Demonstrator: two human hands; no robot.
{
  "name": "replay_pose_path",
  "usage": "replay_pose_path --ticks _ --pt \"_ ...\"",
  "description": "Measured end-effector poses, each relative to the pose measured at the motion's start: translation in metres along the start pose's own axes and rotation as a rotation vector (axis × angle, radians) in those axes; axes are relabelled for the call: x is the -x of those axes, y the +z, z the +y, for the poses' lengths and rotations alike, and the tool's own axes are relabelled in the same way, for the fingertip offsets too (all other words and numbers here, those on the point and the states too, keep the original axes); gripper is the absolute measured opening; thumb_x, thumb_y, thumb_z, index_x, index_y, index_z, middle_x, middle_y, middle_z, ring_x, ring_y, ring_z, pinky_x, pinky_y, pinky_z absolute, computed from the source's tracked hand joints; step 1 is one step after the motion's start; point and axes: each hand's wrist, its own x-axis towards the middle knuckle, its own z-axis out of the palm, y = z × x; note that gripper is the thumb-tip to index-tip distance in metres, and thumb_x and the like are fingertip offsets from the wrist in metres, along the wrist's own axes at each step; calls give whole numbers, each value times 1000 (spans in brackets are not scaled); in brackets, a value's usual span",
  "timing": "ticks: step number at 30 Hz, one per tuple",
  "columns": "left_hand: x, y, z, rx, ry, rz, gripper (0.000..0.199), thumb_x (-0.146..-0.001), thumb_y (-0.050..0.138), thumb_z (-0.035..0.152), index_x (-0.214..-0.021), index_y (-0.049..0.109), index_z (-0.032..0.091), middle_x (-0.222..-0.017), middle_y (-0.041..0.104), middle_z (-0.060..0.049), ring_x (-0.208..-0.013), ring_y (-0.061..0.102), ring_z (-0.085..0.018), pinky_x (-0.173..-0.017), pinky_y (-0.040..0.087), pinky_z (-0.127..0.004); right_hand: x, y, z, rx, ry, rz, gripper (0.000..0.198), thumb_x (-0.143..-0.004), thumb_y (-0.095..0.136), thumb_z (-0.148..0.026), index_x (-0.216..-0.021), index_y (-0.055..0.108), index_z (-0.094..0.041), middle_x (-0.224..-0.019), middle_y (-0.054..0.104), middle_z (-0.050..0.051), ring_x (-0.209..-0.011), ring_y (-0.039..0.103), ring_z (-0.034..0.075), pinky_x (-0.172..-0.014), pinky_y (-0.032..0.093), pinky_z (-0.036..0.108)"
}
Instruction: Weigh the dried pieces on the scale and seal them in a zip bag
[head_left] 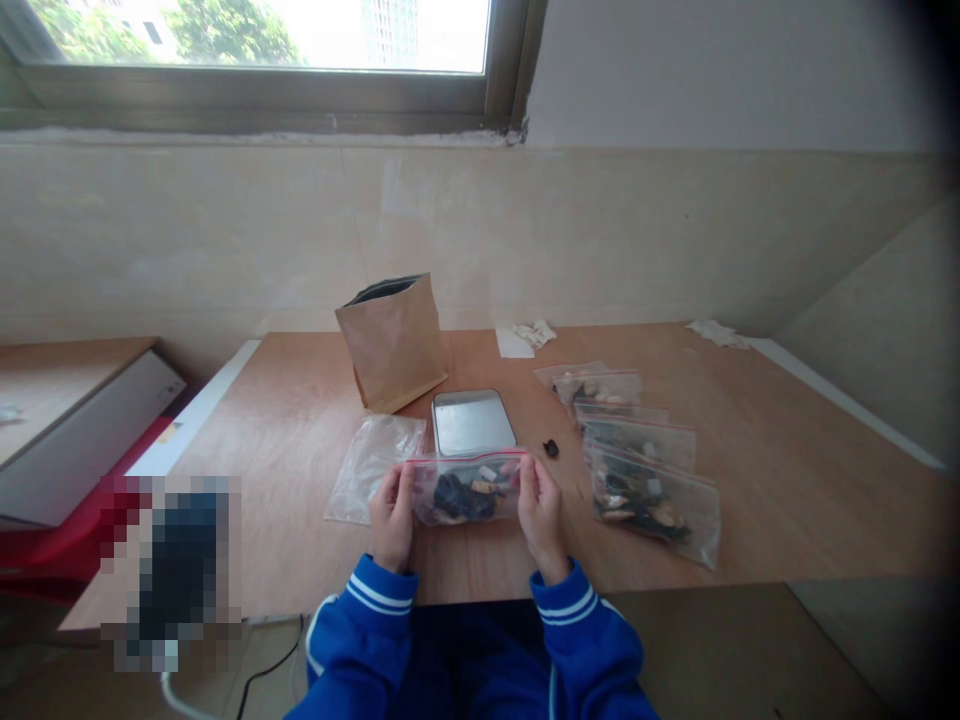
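The wooden table (787, 480) ran up against the tiled wall at the back, and its near edge lay just below the wrists; bare wood stretched to the right of the bags and on the left as far as the white strip along the table's side. Both hands held one filled zip bag (466, 490) just above the near edge, directly in front of the small metal scale (472, 422). The left hand (392, 515) pinched the bag's left end, the right hand (541, 512) its right end — fingers closed on the plastic. The bag's long axis ran left to right, its red seal strip up and facing away from the person. Counted: one empty clear bag (371, 465) flat at the left, one open brown paper pouch (394, 340) standing behind, and a pile of filled bags (637, 465) at the right — about four, overlapping, the exact number hard to tell. One small dark piece (551, 448) lay beside the scale.
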Motion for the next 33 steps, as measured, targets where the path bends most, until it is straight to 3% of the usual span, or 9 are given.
replay_pose_path --ticks 13,20,26,33 --pt "-1 0 -8 -189 169 17 30 -90 51 43 -86 67 18 -82 69 -3 -78 63 -17 -74 48 -27 -1 2 -4 -9 -7 64 38 -93 45 -52 -85 61 -19 -79 67 4 -73 63 17 -72 49 30" --pt "0 1 -6 -69 116 -10 33 -89 52 46 -90 71 19 -86 72 -4 -82 64 -18 -78 49 -29 2 0 -9 -121 91 29 45 -93 41 -56 -85 64 -18 -75 67 4 -67 59 17 -63 48 28" --pt "1 3 -2 45 73 -13 26 -79 67 40 -88 70 16 -85 71 -4 -82 64 -17 -79 50 -28 1 2 -14 -103 25 8 34 -82 62 -50 -89 64 -17 -80 67 4 -75 60 18 -68 48 29" --pt "-2 3 -4 95 29 21 24 -76 71 38 -84 71 16 -83 71 -3 -81 64 -17 -78 50 -28 -1 1 -17 -185 44 -9 29 -82 64 -46 -85 64 -17 -81 65 2 -76 60 17 -71 48 29"
